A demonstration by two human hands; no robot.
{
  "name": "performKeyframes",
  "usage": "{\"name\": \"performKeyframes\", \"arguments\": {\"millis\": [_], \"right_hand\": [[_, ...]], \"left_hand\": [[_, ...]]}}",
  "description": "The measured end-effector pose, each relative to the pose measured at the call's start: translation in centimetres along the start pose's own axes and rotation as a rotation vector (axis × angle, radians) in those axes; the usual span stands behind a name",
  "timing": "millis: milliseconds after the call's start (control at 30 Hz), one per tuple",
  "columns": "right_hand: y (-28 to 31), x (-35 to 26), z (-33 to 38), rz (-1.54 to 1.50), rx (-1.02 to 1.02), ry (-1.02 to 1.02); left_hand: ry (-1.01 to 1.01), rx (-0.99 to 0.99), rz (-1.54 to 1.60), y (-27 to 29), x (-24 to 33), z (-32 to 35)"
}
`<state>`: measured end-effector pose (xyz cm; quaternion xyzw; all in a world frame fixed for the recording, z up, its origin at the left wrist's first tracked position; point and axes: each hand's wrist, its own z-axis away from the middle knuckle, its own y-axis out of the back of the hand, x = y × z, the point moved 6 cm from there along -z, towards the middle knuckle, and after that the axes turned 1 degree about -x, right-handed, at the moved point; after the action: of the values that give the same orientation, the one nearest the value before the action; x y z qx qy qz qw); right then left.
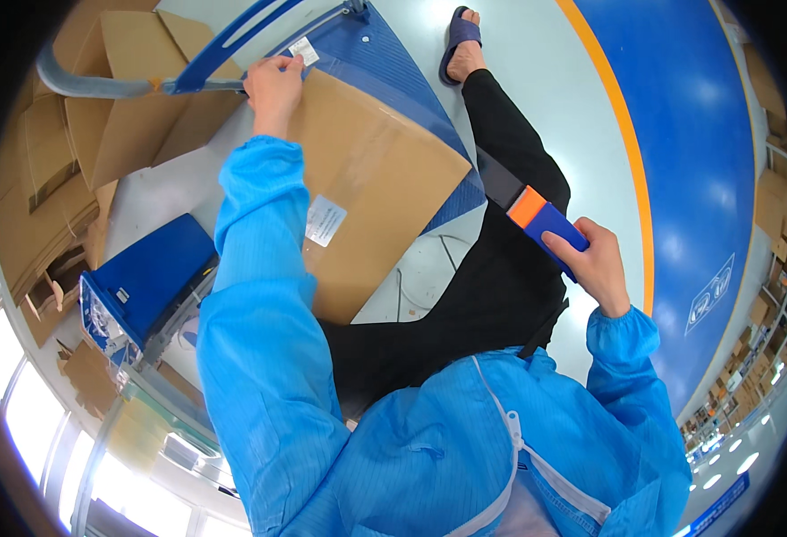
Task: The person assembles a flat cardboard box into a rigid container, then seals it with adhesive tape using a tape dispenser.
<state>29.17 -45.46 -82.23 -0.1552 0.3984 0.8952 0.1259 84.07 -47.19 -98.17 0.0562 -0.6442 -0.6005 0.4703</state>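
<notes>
The brown cardboard carton lies on the ribbed blue cart deck, ahead of the person and left of centre, turned so that one corner points to the right. A strip of clear tape crosses its upper face, and a white printed label sits beside the left sleeve. That sleeve covers part of the carton, so I cannot tell its long axis for certain.

The left grip is the nearer one: it rests at the carton's far left corner, fingers bent, fingertips at a small white sticker; whether they pinch it or only touch it, I cannot tell. The right grip is clasped around the blue-and-orange handle of a tool with a dark flat blade. The carton lies to the left of this grip, and the tool's long axis slants far and left, its blade end appearing just beside the carton's right corner, in front of the black trouser leg.

Farther out, the cart's push bar curves past the left grip, more cardboard boxes stand to the left, and an orange floor line borders a blue floor lane on the right
</notes>
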Motion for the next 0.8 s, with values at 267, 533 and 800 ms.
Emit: {"name": "performKeyframes", "arguments": {"millis": [267,533,800], "right_hand": [[-2.7,-2.8,-2.6,0.379,0.128,0.049],[-3.9,-3.4,-4.4,0.479,0.093,-0.071],[-6.0,-4.2,-5.7,0.418,0.042,-0.118]], "left_hand": [[0.171,-0.121,0.174,-0.1,-3.6,0.7],[-0.090,0.266,0.108,-0.8,4.8,9.2],[-0.180,0.387,-0.051,-1.0,5.7,11.6]]}}
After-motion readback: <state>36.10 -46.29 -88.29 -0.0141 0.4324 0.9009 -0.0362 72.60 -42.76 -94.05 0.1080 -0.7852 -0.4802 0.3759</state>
